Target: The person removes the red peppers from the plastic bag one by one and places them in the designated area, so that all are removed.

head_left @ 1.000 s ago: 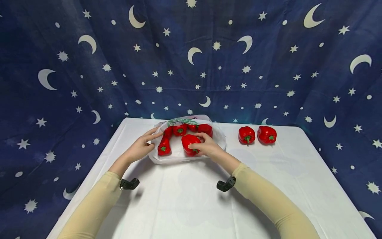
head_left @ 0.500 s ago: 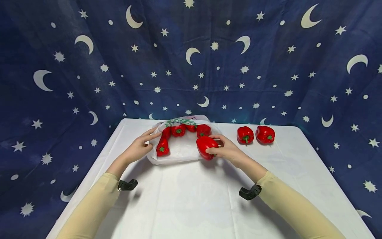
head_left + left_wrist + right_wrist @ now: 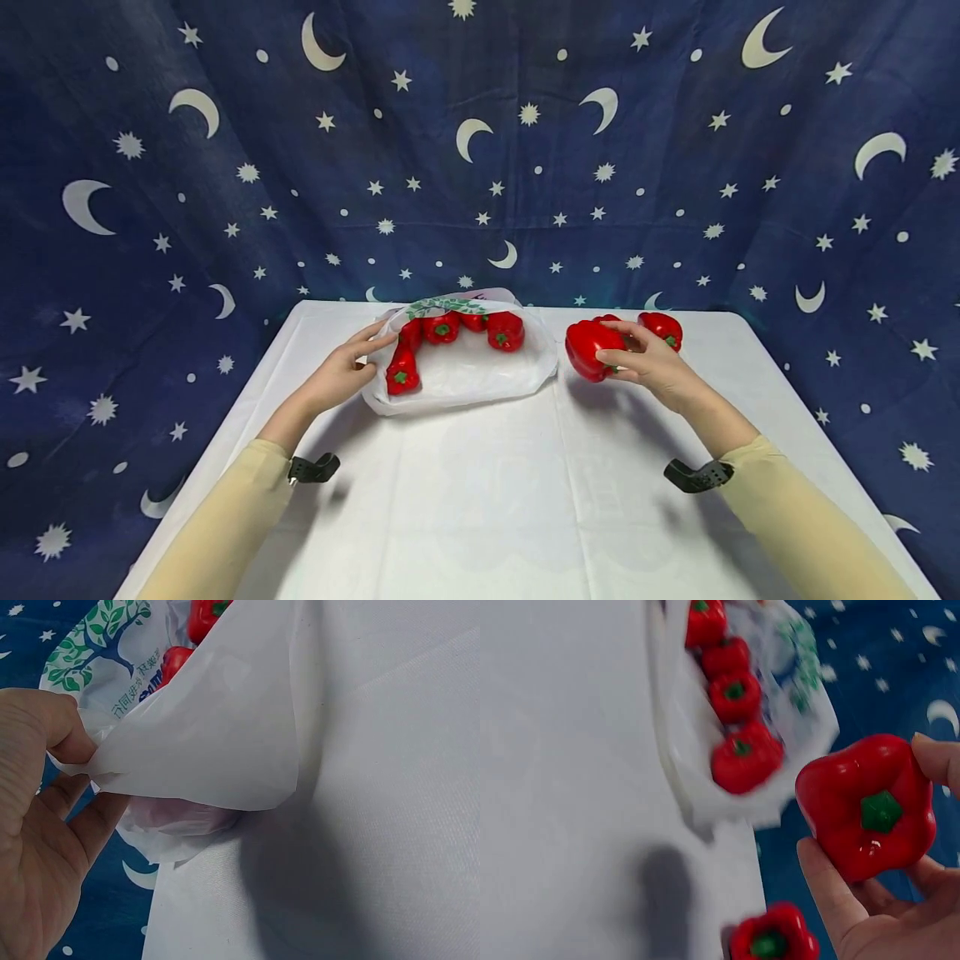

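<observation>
Your right hand (image 3: 651, 364) was wrapped around a red bell pepper (image 3: 589, 350), held clear above the white table (image 3: 495, 500), to the right of the plastic bag (image 3: 480, 379) and just in front of the two loose peppers (image 3: 660, 327) at the far right. In the right wrist view its green stem (image 3: 880, 811) faced the camera, fingers curled about the body. Your left hand (image 3: 341, 377) pinched the bag's left edge (image 3: 105, 761), holding its mouth open. Four peppers (image 3: 442, 329) lay inside, in an arc along the back. The right hand was the nearer to the loose pair; nothing stood between them. The held pepper hid part of one loose pepper.
</observation>
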The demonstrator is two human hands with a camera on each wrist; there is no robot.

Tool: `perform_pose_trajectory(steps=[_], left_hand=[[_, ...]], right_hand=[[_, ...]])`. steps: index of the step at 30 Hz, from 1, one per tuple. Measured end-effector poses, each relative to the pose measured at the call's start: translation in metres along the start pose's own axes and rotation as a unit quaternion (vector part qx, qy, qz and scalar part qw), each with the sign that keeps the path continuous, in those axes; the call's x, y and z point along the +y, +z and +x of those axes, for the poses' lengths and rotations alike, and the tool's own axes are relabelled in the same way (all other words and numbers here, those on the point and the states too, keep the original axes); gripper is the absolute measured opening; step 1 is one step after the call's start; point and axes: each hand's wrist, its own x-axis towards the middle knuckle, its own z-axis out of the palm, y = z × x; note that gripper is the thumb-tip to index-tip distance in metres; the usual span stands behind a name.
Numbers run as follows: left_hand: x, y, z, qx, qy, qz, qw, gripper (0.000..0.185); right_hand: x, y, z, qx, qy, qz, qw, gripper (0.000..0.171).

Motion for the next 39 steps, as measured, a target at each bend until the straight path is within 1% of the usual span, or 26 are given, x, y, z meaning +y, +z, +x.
perform_pose_trajectory(steps=[4,8,15,20,22,25,28,29,32,34,36,39], left_hand=[[0.000,0.001,0.000,-0.003,-0.005,-0.006,1.0000,0.060],[0.000,0.002,0.001,-0.005,-0.006,-0.010,0.9999,0.060],[-0.001,0.001,0.002,-0.004,-0.010,-0.003,0.9999,0.060],[-0.002,0.001,0.002,-0.004,-0.013,0.003,0.9999,0.060],[-0.001,0.001,0.001,-0.006,-0.018,0.003,0.9998,0.059],[0.000,0.000,0.001,-0.008,-0.023,0.003,0.9997,0.058],[0.000,0.000,0.000,-0.009,-0.021,0.004,0.9997,0.058],[0.000,0.000,0.000,-0.009,-0.021,0.004,0.9997,0.058],[0.000,0.000,0.000,-0.008,-0.019,0.004,0.9998,0.059],[-0.001,0.000,0.001,-0.008,-0.016,0.001,0.9998,0.059],[-0.001,0.000,0.001,-0.010,-0.012,-0.002,0.9999,0.059],[-0.002,0.000,0.002,-0.012,-0.009,-0.008,0.9999,0.059]], right_hand=[[0.001,-0.028,0.001,0.018,-0.009,-0.008,1.000,0.081],[0.000,-0.055,0.005,0.035,-0.008,-0.019,0.999,0.082],[-0.002,-0.095,0.011,0.074,0.017,-0.025,0.997,0.084],[0.001,-0.122,0.015,0.090,0.018,-0.037,0.995,0.088],[0.004,-0.133,0.016,0.101,0.023,-0.026,0.994,0.087],[0.007,-0.146,0.016,0.121,0.032,0.006,0.992,0.084],[0.010,-0.159,0.017,0.140,0.044,0.036,0.989,0.081],[0.012,-0.163,0.017,0.146,0.047,0.045,0.987,0.082],[0.018,-0.174,0.019,0.162,0.062,0.046,0.984,0.090],[0.023,-0.179,0.021,0.171,0.071,0.037,0.982,0.096],[0.030,-0.184,0.023,0.180,0.082,0.014,0.980,0.100],[0.041,-0.190,0.025,0.191,0.094,-0.025,0.977,0.101]])
